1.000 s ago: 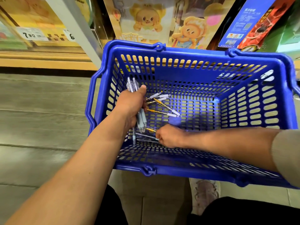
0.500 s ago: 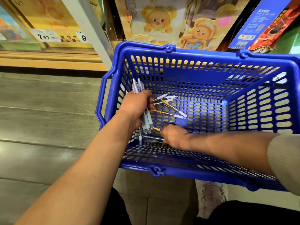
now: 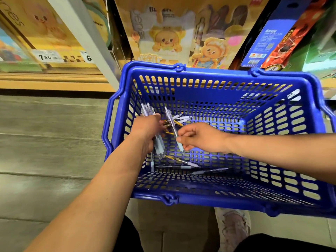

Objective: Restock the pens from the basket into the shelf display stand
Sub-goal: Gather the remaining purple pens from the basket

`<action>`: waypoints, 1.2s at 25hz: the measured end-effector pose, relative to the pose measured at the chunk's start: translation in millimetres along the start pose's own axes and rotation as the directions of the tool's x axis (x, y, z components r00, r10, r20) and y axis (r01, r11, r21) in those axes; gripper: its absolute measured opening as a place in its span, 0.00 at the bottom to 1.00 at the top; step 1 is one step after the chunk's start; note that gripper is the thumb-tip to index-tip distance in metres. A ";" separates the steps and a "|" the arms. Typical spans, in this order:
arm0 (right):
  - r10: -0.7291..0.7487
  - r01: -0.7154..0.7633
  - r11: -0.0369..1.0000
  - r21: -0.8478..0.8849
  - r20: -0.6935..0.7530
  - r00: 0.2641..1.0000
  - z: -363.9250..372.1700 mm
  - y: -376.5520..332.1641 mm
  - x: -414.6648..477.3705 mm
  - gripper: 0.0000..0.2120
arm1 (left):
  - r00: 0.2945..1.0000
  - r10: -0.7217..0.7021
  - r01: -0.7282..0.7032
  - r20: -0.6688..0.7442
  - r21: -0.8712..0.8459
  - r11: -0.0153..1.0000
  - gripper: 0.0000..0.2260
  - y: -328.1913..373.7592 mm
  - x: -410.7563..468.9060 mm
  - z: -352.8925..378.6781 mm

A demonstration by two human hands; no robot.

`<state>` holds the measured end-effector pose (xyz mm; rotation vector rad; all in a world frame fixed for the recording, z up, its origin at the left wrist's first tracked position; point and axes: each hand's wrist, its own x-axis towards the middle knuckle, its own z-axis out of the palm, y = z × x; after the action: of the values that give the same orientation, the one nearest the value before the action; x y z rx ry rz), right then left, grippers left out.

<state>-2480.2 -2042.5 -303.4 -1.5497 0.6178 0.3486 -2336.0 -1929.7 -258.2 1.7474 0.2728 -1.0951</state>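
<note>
A blue plastic basket [image 3: 209,73] stands on the floor in front of me. My left hand [image 3: 146,129] is inside it at the left and grips a bundle of clear pens with pale blue grips [image 3: 158,144]. My right hand [image 3: 201,138] is beside it and pinches a single pen [image 3: 171,124] that points up and to the left. Several loose pens, some yellow [image 3: 177,122] and some clear [image 3: 181,166], lie on the basket's bottom. The pen display stand is not in view.
Behind the basket rise shelves with cartoon-printed boxes [image 3: 167,39] and price tags [image 3: 45,56]. A white shelf post [image 3: 87,40] stands at the left. Blue and red boxes [image 3: 276,33] lean at the right. Grey plank floor lies to the left; my shoe [image 3: 234,228] is below the basket.
My right hand has risen from the basket's bottom with one pen pinched in its fingers and moved toward my left hand. The left hand still holds its bundle.
</note>
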 end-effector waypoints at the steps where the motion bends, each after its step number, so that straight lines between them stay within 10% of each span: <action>1: -0.021 0.021 1.000 0.010 -0.011 1.000 0.9 -5.0 0.7 0.03 | 0.999 -0.024 0.024 0.041 -0.001 1.000 0.09 0.3 -1.9 1.8; 9: -0.122 0.112 0.989 -0.102 -0.102 0.987 12.5 -16.6 9.5 0.03 | 0.984 -0.053 0.066 0.169 -0.071 0.995 0.10 -3.2 -8.3 7.0; 14: 0.097 -0.085 0.991 -0.102 0.124 0.987 -10.7 -11.0 12.1 0.11 | 0.990 -0.033 0.046 0.136 -0.093 0.995 0.11 1.8 -8.5 3.9; 18: 0.337 -0.037 0.537 -0.843 0.174 0.925 -25.9 35.1 8.2 0.12 | 0.988 -0.055 0.064 0.143 -0.056 0.996 0.07 4.8 -10.5 -0.6; 21: 0.440 0.073 0.186 -0.980 0.150 0.885 -24.8 81.3 -1.8 0.12 | 0.986 -0.058 0.063 0.157 -0.028 0.998 0.06 6.1 -9.1 -2.1; 26: 0.410 0.141 0.070 -0.987 0.158 0.899 -20.4 117.8 -8.1 0.20 | 0.980 -0.028 0.044 0.195 -0.079 0.996 0.08 5.7 -7.9 3.5; 30: 0.373 0.157 0.226 -0.961 0.234 0.898 -37.2 113.9 -2.5 0.08 | 0.983 -0.026 0.041 0.180 -0.076 0.996 0.07 6.7 -5.6 6.1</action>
<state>-2553.4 -2076.9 -391.8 -2.5408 0.0533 1.3974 -2338.2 -1936.3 -250.1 1.5683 0.2319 -1.2406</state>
